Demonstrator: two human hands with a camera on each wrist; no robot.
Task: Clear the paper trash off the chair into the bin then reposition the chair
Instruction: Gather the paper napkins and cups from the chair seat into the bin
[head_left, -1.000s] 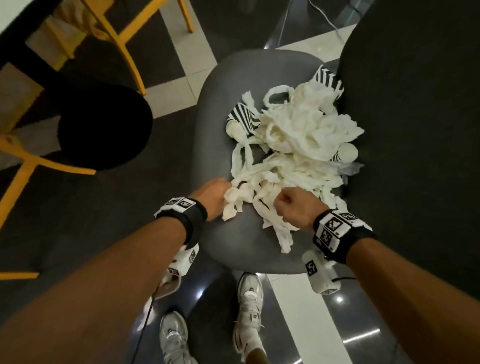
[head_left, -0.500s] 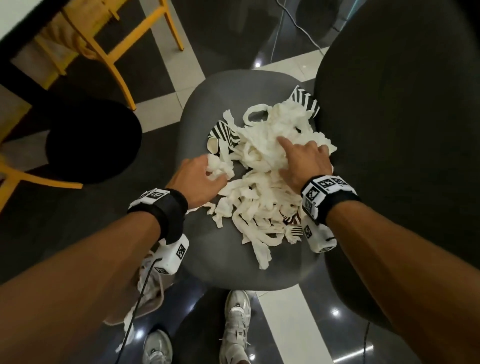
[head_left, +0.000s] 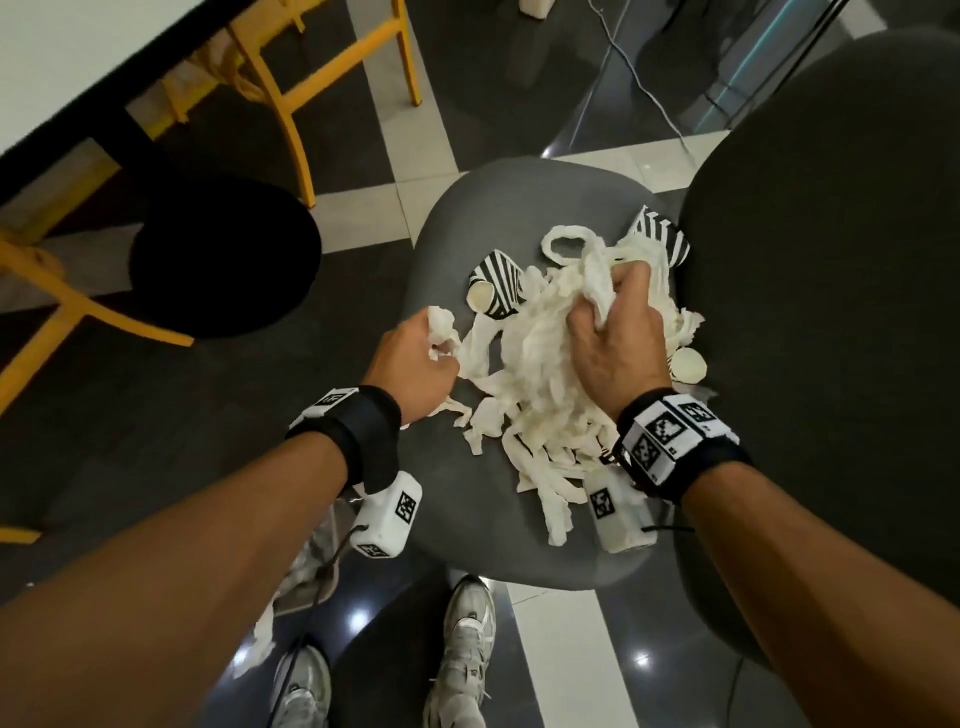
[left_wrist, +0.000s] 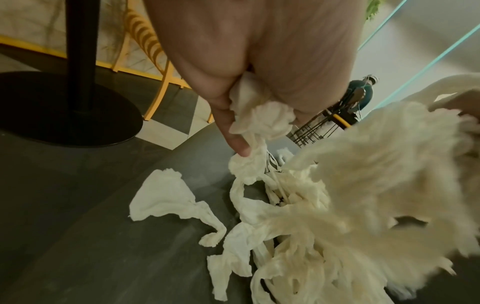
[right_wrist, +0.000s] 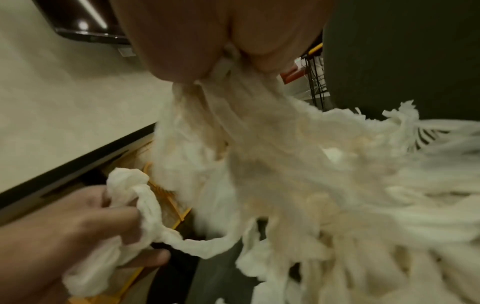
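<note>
A pale bin (head_left: 306, 566) with white paper in it shows only in part under the left forearm, at the near left of the rounded grey chair seat (head_left: 457, 234). On that seat lies a heap of torn white paper strips (head_left: 524, 415), with two black-and-white striped paper cups (head_left: 496, 283) half buried at its far edge and a plain cup rim (head_left: 688, 365) at its right.

The right hand (head_left: 618, 332) is clamped on a bunch of strips near the far side of the heap. The left hand (head_left: 415, 364) has its fingers closed around a crumpled wad at the heap's left edge.

A dark grey chair back (head_left: 831, 322) rises just right of the heap. To the far left stand a black round table base (head_left: 223, 265) and yellow wooden chair legs (head_left: 291, 104).

The left wrist view alone shows loose strips lying flat on the seat below the thumb (left_wrist: 233, 135). The right wrist view shows strips hanging blurred from the right fist (right_wrist: 223, 41), and the left hand's fingers (right_wrist: 103, 222) wrapped round a twisted strip.
</note>
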